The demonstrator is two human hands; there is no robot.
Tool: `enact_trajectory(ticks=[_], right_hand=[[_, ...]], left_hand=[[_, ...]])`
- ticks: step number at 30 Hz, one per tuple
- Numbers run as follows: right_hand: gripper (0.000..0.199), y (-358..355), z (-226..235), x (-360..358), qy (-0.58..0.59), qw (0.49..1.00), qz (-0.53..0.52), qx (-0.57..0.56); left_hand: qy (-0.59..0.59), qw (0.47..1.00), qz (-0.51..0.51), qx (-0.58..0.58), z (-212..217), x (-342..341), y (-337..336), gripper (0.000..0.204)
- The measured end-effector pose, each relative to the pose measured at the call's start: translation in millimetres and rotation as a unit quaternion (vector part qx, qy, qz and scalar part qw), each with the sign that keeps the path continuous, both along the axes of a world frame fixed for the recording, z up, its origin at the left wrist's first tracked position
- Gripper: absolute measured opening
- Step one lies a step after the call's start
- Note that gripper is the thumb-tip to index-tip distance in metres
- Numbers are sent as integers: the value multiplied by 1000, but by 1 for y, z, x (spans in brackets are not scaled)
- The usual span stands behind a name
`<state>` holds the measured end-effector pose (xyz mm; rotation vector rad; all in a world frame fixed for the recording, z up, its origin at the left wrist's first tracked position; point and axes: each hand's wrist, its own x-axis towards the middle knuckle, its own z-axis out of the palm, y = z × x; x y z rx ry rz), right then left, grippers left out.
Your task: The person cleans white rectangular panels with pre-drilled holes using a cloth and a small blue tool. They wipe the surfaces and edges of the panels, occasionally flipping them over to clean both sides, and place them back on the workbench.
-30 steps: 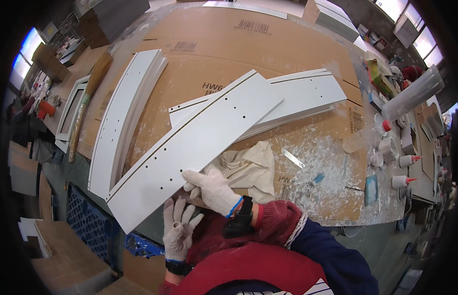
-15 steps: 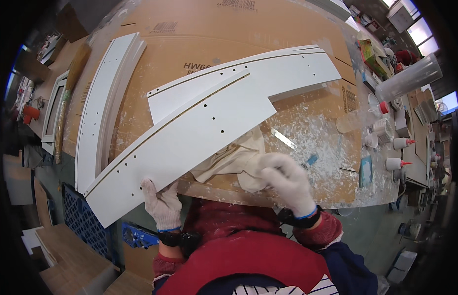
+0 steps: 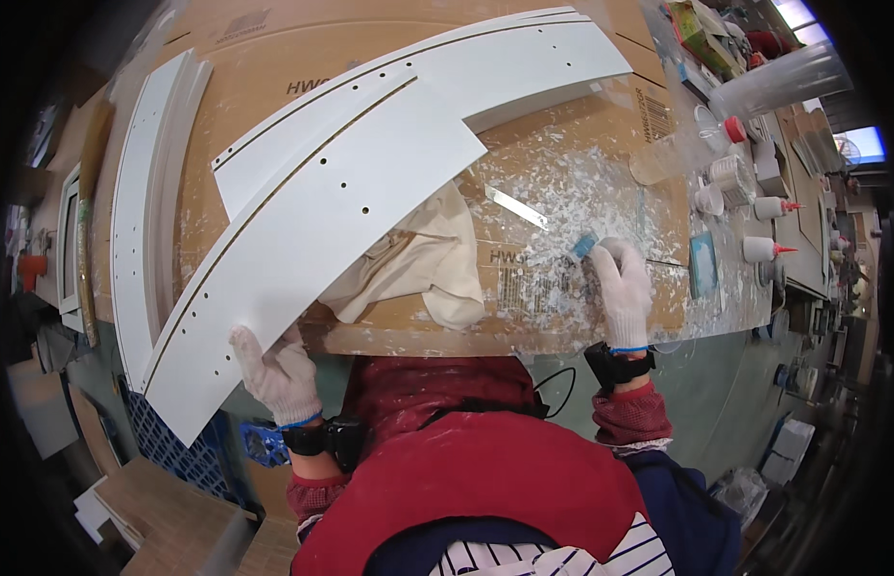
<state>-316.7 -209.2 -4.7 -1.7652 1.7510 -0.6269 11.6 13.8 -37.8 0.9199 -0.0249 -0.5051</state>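
Left hand [image 3: 277, 370]: white knit glove, blue-edged cuff, black band on the wrist; fingers curled upward and closed on a grip, forearm in a dark red sleeve rising from the lower edge. Right hand [image 3: 620, 288]: matching white knit glove, black wrist strap, palm down, fingers bent and closed at the top; arm reaches forward, well apart from the left, in a red cuff and dark blue sleeve.
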Motion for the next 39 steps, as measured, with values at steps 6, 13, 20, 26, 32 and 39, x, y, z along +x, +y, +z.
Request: enact_trajectory(ticks=[6, 13, 20, 26, 32, 39], right_hand=[[41, 0, -7, 13, 54, 995, -74, 29], [59, 3, -4, 49, 194, 973, -88, 90], [28, 6, -19, 29, -50, 998, -27, 26], [30, -3, 12, 46, -279, 958, 46, 48], [28, -38, 37, 71, -175, 955, 219, -95], [22, -62, 67, 118, -109, 949, 268, -128]], left_hand=[[10, 1000, 15, 12, 11, -5, -9, 44], [40, 999, 20, -23, 5, -2, -11, 46], [36, 999, 37, 0, 3, -2, -9, 45], [53, 998, 45, 1, 11, -5, -12, 44], [66, 997, 45, -9, 9, -3, -9, 40], [71, 996, 58, -8, 9, -4, -8, 40]])
